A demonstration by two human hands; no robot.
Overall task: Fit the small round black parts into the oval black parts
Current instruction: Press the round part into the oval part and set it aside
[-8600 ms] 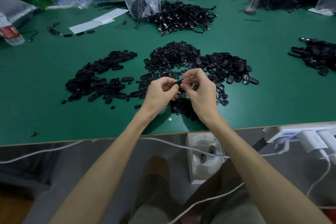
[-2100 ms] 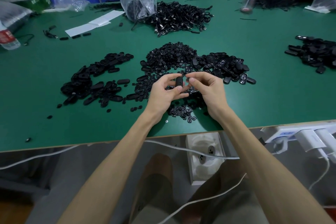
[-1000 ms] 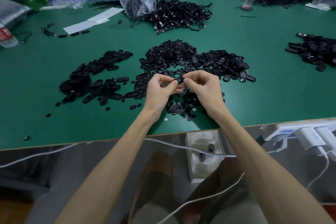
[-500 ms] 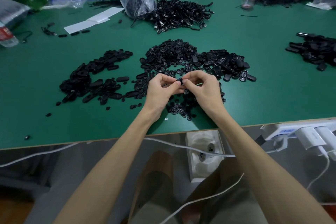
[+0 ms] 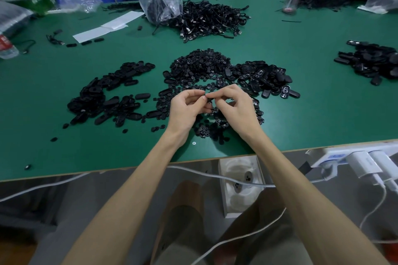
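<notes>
Oval part (image 5: 207, 95) pinched btwn left hand (image 5: 185, 110) & right hand (image 5: 236, 109).

Has a long, smooth left arm (image 5: 137, 185) and a right arm (image 5: 301, 183) just like it, both bare, wide near the bottom edge and thin at the wrists. Ends each arm in a bare hand: the left grip (image 5: 186, 107) and the right grip (image 5: 234, 107), with slim fingers and round knuckles. Shows one short, neat nail (image 5: 203, 97) on the left grip. Wears soft, dull grey-green cloth (image 5: 181, 234) over the lap, a bit blurry. Shows what looks like a bare knee (image 5: 185, 191) above the cloth.
</notes>
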